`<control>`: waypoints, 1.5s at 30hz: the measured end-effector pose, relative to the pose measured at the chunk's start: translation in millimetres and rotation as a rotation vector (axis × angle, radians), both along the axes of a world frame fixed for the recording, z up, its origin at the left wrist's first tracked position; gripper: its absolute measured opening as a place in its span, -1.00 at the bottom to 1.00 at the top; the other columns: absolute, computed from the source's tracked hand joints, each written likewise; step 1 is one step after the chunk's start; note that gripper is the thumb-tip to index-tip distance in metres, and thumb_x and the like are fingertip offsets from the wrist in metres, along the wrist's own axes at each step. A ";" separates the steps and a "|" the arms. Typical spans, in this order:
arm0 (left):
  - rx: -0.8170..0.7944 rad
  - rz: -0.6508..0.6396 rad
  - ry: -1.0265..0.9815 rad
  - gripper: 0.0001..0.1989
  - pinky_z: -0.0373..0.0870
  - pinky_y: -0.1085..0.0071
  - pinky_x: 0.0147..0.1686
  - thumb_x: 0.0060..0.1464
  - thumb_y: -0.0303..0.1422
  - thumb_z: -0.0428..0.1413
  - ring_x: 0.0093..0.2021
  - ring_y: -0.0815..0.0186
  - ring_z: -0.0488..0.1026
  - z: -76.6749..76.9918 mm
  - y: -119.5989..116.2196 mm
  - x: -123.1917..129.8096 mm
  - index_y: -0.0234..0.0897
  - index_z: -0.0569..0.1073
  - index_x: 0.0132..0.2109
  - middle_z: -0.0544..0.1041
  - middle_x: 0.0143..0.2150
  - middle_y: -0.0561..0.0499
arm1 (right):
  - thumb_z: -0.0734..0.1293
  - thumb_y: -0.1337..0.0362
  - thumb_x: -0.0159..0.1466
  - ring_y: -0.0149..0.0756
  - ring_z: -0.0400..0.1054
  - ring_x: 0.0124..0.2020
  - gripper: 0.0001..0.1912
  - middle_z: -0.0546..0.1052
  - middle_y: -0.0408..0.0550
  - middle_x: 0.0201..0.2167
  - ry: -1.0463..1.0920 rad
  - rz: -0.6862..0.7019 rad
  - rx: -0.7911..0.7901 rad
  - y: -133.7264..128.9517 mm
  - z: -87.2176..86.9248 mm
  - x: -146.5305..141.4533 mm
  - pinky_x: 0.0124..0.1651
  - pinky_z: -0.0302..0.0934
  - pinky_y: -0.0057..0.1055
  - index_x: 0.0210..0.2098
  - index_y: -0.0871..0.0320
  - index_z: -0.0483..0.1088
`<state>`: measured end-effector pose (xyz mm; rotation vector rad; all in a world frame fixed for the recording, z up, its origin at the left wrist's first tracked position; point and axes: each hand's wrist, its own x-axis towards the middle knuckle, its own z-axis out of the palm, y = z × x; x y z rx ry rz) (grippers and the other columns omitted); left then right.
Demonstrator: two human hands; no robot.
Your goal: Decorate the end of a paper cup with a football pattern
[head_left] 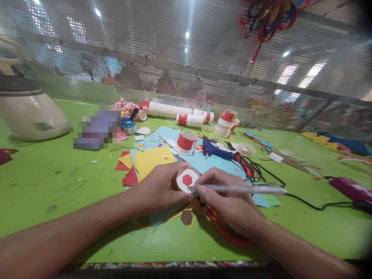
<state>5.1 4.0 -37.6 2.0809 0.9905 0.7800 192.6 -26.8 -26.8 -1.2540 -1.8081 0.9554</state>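
Note:
My left hand is wrapped round a paper cup whose white round base faces me. A red hexagon sits at the middle of that base, with a short dark line running down from it. Pinched in my right hand is a pen with a pale barrel; its tip meets the base just under the hexagon. Below my right hand lie red-handled scissors, partly hidden by it. Beside them is a dark brown paper hexagon. Another red and white paper cup stands just beyond my hands.
Yellow paper and light blue sheets spread under my hands. Behind them are a blue glue gun with a black cable, stacked cups and long cup rows. A kettle-like jug stands left.

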 end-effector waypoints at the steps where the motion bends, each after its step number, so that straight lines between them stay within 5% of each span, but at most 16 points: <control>1: -0.002 0.002 0.001 -0.72 0.38 0.38 -0.22 -0.06 -0.44 0.21 -0.20 0.24 0.46 0.0 -0.2 0.1 -0.25 0.44 -0.13 0.53 -0.19 0.02 | 0.32 0.29 0.19 -0.45 0.30 -0.53 -0.92 0.48 -0.17 -0.53 0.001 -0.003 -0.002 0.0 0.0 0.0 -0.49 0.19 -0.52 -0.41 0.16 0.41; 33: -0.043 -0.020 -0.038 -0.68 0.41 0.37 -0.24 -0.06 -0.42 0.22 -0.22 0.25 0.47 -3.0 -0.2 0.1 -0.24 0.43 -0.09 0.53 -0.17 0.02 | 0.32 0.30 0.20 -0.46 0.25 -0.59 -0.91 0.42 -0.21 -0.61 0.061 0.001 -0.019 1.1 -0.7 2.1 -0.53 0.16 -0.52 -0.44 0.15 0.40; 41: -0.107 -0.021 -0.040 -0.55 0.43 0.33 -0.20 -0.08 -0.40 0.22 -0.17 0.19 0.49 1.1 -1.8 0.7 -0.23 0.40 0.02 0.54 -0.14 0.03 | 0.25 0.13 0.32 -0.44 0.33 -0.47 -0.79 0.46 -0.20 -0.52 0.130 -0.202 0.233 8.0 3.1 4.6 -0.37 0.24 -0.52 -0.30 0.11 0.44; 45: -0.137 -0.055 -0.076 -0.55 0.43 0.35 -0.25 -0.05 -0.40 0.21 -0.26 0.23 0.51 3.0 -5.9 1.9 -0.21 0.37 0.03 0.53 -0.21 0.05 | 0.29 0.17 0.29 -0.39 0.38 -0.36 -0.83 0.54 -0.15 -0.36 0.059 -0.134 0.204 12.2 -0.1 3.5 -0.31 0.26 -0.50 -0.26 0.11 0.46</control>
